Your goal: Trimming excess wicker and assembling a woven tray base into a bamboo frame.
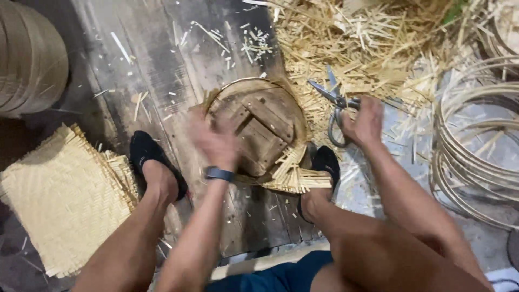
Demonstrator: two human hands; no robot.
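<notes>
Woven bamboo basket — round, frayed

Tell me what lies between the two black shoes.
In the head view, the round wooden form with woven bamboo sits on floor planks between left shoe and right shoe.

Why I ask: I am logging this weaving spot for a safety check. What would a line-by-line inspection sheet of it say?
Surface: worn wooden floor boards.
Job's things: round woven bamboo tray on a wooden form; large metal shears.
Clutter: pale bamboo offcuts; flat woven mats.
Grippers: left hand blurred on the tray; right hand grips the shears.
Cables: nothing seen.
Surroundings: stacked bamboo hoops; black shoes.
</notes>
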